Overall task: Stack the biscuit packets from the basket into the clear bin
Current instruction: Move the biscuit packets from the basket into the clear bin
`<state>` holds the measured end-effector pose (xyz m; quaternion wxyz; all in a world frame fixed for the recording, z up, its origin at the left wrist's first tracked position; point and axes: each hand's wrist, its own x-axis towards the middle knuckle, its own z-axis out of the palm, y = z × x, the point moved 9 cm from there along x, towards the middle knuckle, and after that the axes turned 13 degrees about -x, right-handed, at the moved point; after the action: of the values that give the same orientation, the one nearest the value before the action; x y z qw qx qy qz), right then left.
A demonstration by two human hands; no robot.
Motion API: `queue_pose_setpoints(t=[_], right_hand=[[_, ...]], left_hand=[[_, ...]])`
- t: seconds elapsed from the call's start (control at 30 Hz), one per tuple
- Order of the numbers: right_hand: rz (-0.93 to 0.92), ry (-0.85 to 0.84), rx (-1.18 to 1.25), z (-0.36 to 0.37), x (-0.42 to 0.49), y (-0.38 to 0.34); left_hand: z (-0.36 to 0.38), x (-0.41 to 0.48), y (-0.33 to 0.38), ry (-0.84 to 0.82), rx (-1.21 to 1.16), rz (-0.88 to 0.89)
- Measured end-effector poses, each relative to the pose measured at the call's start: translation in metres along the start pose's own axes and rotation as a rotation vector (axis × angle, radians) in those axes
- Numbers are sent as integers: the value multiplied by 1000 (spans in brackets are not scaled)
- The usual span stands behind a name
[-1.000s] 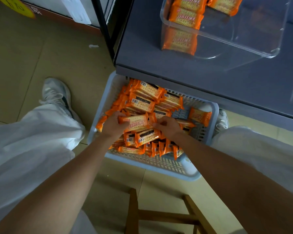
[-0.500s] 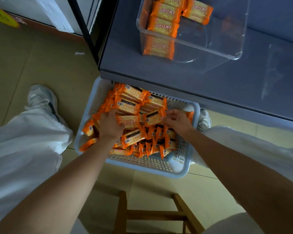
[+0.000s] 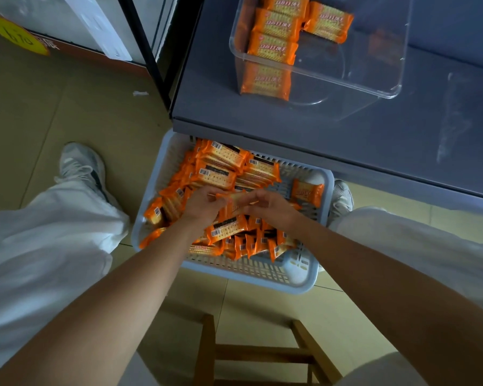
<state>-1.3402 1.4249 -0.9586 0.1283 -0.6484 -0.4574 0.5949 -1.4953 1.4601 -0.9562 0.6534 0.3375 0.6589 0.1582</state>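
A pale blue slotted basket (image 3: 304, 277) sits on the floor between my feet, heaped with several orange biscuit packets (image 3: 221, 174). My left hand (image 3: 201, 204) and my right hand (image 3: 271, 204) meet over the heap and together grip a bunch of biscuit packets (image 3: 234, 199) between them; how many is hidden by my fingers. On the grey table above stands the clear bin (image 3: 374, 79) with several orange packets (image 3: 273, 48) stacked at its left end. One packet (image 3: 307, 192) lies alone at the basket's right side.
The grey table (image 3: 346, 140) overhangs the basket's far edge. A wooden stool (image 3: 262, 355) is under me. My white-trousered legs and grey shoes (image 3: 78, 165) flank the basket. A black frame post (image 3: 142, 48) stands left of the table.
My right hand moved left toward my left hand, and both now close on the same bunch of packets. The view shifted slightly, showing more of the bin.
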Motion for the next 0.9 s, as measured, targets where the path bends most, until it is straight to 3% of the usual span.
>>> queue_pose_setpoints(t=[0.1,0.27,0.5,0.6,0.77,0.9], right_hand=[[91,154,-42,-18,3,11],[162,66,170,-13,8,19],[126,119,218,-17,8,11],[143,132,179,-13,14,14],[220,160,-5,-5,25,32],[236,231,-19,-7,34,39]], left_hand=[[-5,2,-2,-73,-36,-17],[-13,1,-6,-102,-165,-85],[-31,-2,-14,-28,-209,-126],[-41,5,-17,31,-96,-90],[-63,14,-24,143,362,24],[-64,24,-38,98,374,-1]])
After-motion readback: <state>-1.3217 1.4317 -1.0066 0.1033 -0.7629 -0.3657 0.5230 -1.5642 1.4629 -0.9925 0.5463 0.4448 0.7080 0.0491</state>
